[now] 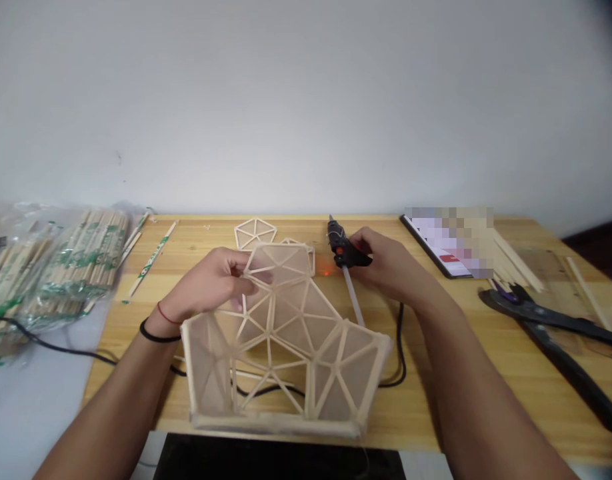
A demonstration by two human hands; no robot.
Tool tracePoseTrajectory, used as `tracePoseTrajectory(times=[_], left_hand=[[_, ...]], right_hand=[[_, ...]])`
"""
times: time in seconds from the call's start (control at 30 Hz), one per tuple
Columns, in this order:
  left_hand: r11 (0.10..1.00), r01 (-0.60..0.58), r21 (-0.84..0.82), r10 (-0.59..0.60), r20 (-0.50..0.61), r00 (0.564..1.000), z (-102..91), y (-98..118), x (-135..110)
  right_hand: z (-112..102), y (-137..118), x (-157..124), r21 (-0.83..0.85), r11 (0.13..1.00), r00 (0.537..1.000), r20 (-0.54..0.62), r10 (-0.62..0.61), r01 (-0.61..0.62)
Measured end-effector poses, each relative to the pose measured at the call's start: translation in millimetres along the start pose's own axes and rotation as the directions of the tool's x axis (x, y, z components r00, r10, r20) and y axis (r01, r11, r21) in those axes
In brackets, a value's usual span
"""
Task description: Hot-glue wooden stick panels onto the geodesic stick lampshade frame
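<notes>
A lattice shell of thin wooden sticks (270, 313), its pentagon panels partly covered in translucent sheet, sits tilted on the table close to me. My left hand (223, 280) pinches its upper left edge, with some fingers showing through the sheet. Beyond the shell's far right, my right hand (379, 250) is closed round the black hot glue gun (339, 243). The gun's nozzle points toward the wall, and a whitish glue stick (353, 297) sticks out of its back toward me. An orange glow shows beside the gun. Behind the shell lies a flat stick pentagon (256, 233).
Bagged wrapped chopsticks (86, 257) lie left, with a loose wrapped pair (153, 260) beside them. At the right are a phone-like screen (441, 247), bare sticks (519, 260) and black-handled cutters (556, 333). A black cable (401, 347) runs beneath the shell. The wall stands behind the table.
</notes>
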State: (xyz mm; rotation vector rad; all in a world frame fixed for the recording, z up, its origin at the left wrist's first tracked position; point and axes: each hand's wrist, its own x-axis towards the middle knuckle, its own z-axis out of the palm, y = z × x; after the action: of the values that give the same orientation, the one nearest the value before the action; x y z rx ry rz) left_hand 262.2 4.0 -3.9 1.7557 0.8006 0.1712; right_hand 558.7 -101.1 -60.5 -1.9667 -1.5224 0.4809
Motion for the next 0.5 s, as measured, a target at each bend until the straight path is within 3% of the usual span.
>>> tracePoseTrajectory(times=[0.2,0.33,0.4,0.5], left_hand=[[1.0,-0.004,-0.001,0.004,0.017,1.0,2.9,2.2,-3.2],[0.995,-0.069,0.075,0.068,0.015,0.998,4.5,1.9,-4.4],[0.988,-0.091,0.124,0.091,0.008,0.996,5.6,2.6,-4.8],[0.971,-0.122,0.204,0.13,-0.028,0.991,7.9,4.1,-5.8]], right_hand=[[-2.2,7.3,1.8,-0.012,0.997,0.993,0.089,-0.072,0.073],[-11.4,1.6,-2.2,0.014,0.976,0.975,0.036,-0.219,0.219],[-15.2,-9.4,-7.2,0.078,0.959,0.962,0.007,-0.272,0.271],[-12.7,-32.7,-16.3,0.268,0.934,0.956,0.11,-0.273,0.236]])
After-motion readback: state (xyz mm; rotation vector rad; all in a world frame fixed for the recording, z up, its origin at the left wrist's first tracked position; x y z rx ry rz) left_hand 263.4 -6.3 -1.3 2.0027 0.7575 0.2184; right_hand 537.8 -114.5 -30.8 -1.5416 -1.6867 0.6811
